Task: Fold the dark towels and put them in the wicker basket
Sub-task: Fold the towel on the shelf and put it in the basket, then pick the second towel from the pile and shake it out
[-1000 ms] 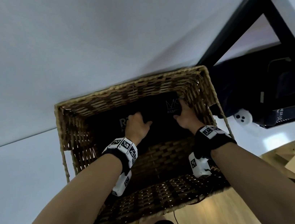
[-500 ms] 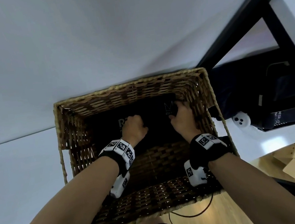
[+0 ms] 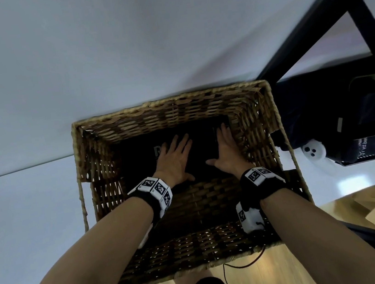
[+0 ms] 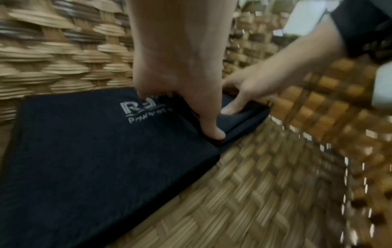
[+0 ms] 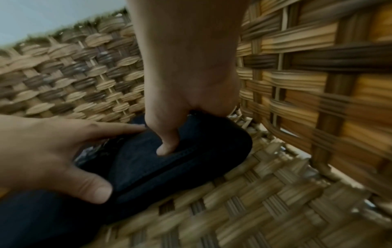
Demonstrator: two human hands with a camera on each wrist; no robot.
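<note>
— Both hands have flattened since 0.5 s ago?
— Yes. Left hand (image 3: 175,160) and right hand (image 3: 226,150) lie with released grip, fingers straight, pressing 2 folded dark towels (image 4: 89,151) on the wicker basket (image 3: 170,110) floor, against its far wall.

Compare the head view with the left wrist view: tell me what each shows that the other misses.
Only the head view shows the whole wicker basket from above, both forearms with their tagged wristbands, the white surface around it and the wooden floor below.

Only the left wrist view shows the folded edge of the dark towel against the woven basket floor, and more of the pale logo stitched on it, though blurred.

Both show the left hand and right hand lying with straight fingers on the towel at the bottom of the basket.
</note>
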